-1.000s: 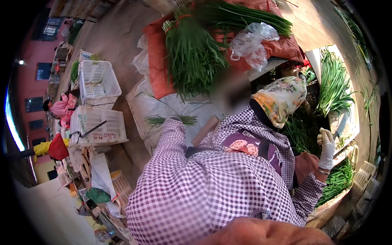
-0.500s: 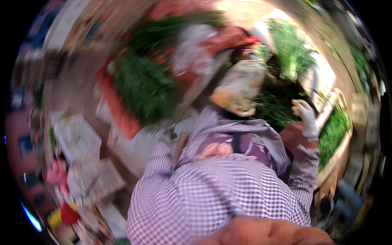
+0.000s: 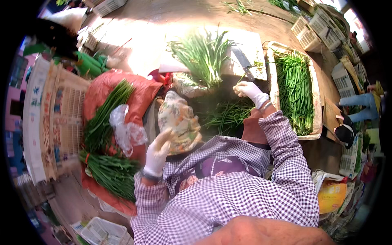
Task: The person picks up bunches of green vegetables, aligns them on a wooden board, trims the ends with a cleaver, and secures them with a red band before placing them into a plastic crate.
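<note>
- The whole view swings round from a second ago: the orange-red sheet [image 3: 143, 87], then top centre, now fills the left side, bundled greens on it.
- A pale stacked crate [image 3: 36, 130] stands at far left; printed characters run along its side.
- A tray [image 3: 315, 102] of cut greens sits right of centre.
- A white board [image 3: 255, 45] lies upper centre, earlier at the right edge, with loose greens [image 3: 202, 57] spread across it.
- A yellow bag [image 3: 332, 196] at lower right carries small print.
- The left hand [image 3: 158, 149], gloved, earlier over a small tuft, is now raised beside the floral cloth [image 3: 177, 122], fingers loosely spread around nothing.
- The right hand [image 3: 250, 90], gloved, bends its fingers below the knife [image 3: 241, 57]; I can't tell whether it grips anything.
</note>
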Available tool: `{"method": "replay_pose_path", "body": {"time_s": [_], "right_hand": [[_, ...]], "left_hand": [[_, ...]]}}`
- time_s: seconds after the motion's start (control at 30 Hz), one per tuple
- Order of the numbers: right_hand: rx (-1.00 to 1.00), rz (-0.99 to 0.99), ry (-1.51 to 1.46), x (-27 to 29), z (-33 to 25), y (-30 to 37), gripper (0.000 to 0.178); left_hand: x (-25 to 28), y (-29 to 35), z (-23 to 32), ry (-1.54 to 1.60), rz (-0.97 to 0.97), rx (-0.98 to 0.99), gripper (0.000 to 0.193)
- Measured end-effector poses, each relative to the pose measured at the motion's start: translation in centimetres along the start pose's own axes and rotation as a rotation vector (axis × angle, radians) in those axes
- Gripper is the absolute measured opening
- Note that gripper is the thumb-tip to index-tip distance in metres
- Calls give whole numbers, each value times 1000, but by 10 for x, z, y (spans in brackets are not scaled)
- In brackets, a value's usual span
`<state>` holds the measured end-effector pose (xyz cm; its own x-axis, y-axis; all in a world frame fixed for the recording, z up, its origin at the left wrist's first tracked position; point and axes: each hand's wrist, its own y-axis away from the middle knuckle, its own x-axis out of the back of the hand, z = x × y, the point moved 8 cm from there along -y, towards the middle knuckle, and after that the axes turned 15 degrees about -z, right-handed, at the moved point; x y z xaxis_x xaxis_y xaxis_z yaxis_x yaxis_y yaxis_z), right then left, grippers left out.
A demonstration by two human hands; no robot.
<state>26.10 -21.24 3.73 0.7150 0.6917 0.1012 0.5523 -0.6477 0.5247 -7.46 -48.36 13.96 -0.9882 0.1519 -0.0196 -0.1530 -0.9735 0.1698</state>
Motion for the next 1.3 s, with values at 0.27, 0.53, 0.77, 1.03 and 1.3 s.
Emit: {"method": "replay_pose_path", "body": {"time_s": [0.27, 0.53, 0.77, 1.03, 1.3], "right_hand": [[30, 185, -258, 86, 17, -125, 23], [-121, 360, -305, 112, 10, -251, 63], [-209, 107, 268, 51, -32, -305, 58], [301, 41, 129, 22, -62, -257, 57], [780, 217, -257, 37, -150, -104, 76]], "left_hand": [[27, -341, -97, 202, -103, 71, 34], [106, -494, -240, 558, 250, 365, 52], [45, -517, -181, 335, 282, 438, 87], [-13, -516, -169, 807, -15, 150, 34], [-72, -422, 52, 308, 201, -514, 79]]}}
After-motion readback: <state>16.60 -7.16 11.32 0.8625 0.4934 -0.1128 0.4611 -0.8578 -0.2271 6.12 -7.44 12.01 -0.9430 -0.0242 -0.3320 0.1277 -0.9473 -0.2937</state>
